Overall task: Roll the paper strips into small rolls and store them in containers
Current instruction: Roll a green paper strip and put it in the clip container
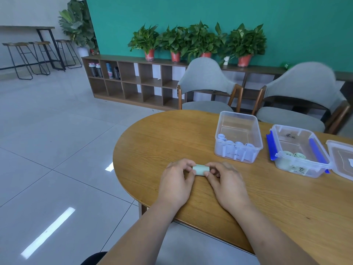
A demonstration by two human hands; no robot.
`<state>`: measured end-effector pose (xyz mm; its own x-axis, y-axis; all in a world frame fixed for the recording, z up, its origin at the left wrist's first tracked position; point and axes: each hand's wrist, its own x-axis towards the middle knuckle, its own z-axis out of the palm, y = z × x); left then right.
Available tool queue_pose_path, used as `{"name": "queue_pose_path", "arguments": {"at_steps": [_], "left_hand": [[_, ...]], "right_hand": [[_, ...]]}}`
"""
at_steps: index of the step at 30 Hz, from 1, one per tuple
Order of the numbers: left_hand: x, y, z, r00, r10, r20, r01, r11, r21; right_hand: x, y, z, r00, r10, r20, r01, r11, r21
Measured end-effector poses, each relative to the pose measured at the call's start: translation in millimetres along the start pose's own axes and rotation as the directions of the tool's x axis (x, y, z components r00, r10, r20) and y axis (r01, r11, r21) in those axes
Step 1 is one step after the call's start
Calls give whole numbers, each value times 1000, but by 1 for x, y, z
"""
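1. The left hand [176,180] rests on the wooden table [156,142]. Its thumb and fingers pinch the left end of a small green paper roll [200,170].
2. The green paper roll lies on its side, just above the table, between the two hands.
3. The right hand [226,185] pinches the right end of the same roll with its thumb and fingers.
4. Farther back and to the right stands a clear box [238,136] with no lid. White paper rolls [236,144] sit in a row at its near side.
5. Just beside it, to the right, is a second clear box [299,153] with blue clips. Green rolls [295,155] lie inside it.
6. At the right edge lies a clear lid [342,159], touching the second box.
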<state>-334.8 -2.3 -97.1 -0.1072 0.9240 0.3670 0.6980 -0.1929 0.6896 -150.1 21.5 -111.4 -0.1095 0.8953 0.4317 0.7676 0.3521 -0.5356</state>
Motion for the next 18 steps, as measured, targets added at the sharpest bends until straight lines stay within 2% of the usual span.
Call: {"name": "queue_pose_path", "arguments": {"at_steps": [18], "left_hand": [[0,-1,3,999,34,42,-36,998,42]], "right_hand": [[0,-3,-1,1000,-3,-4,3,998,-56]]}}
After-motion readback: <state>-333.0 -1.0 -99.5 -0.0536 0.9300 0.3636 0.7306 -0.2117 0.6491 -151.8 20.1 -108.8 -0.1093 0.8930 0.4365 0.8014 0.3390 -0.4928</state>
